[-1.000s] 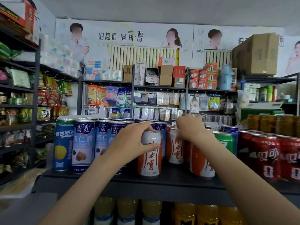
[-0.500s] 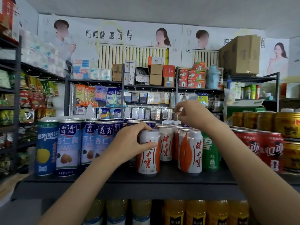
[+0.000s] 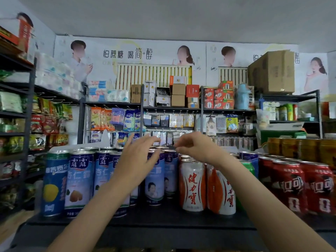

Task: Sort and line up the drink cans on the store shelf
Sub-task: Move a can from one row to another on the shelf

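Note:
Drink cans stand on the black store shelf (image 3: 163,218). Tall blue-and-white cans (image 3: 79,182) fill the left. Two white-and-orange cans (image 3: 192,186) stand in the middle, with a green can (image 3: 248,166) behind them. Red cans (image 3: 289,186) are on the right. My left hand (image 3: 138,159) hovers with fingers spread in front of the blue cans and holds nothing. My right hand (image 3: 196,147) hangs above the white-and-orange cans with its fingers loosely curled, gripping no can.
Gold cans (image 3: 300,150) are stacked at the far right. Behind the shelf stand racks of hanging packets (image 3: 163,120) and boxes (image 3: 178,95). A snack rack (image 3: 14,124) runs along the left. A large carton (image 3: 272,71) sits up high on the right.
My left hand let go of the white-and-orange can and rose with fingers spread. My right hand lifted off the back cans. The view shifted, and the white-and-orange cans stand side by side.

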The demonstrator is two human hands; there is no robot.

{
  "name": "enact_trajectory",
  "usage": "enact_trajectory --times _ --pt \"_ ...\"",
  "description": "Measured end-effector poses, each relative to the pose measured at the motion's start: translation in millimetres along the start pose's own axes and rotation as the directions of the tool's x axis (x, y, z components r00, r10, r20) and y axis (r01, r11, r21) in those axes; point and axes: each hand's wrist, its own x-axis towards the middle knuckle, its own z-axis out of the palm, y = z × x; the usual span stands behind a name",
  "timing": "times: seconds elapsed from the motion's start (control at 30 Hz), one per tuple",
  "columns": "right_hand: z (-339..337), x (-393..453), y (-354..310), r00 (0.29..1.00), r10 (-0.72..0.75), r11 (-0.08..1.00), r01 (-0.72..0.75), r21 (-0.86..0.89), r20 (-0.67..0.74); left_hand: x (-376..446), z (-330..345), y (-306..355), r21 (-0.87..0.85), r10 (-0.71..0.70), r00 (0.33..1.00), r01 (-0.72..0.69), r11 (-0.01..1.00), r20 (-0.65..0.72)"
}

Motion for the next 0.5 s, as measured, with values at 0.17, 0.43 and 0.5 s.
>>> enact_trajectory --times 0.17,0.43,0.5 --pt "25 27 -10 0.976 0.031 0.989 0.000 -0.147 0.214 7 -41 -27 0.200 -0.032 0.994 0.052 0.978 -0.100" --pt "49 40 -18 0.993 0.032 0.987 -0.014 -0.161 0.110 11 -52 -47 0.157 -0.158 0.952 0.119 0.980 0.263" --pt "55 44 -22 0.992 0.036 0.987 -0.016 -0.160 0.123 16 -54 -48 0.130 -0.172 0.937 0.138 0.982 0.304"
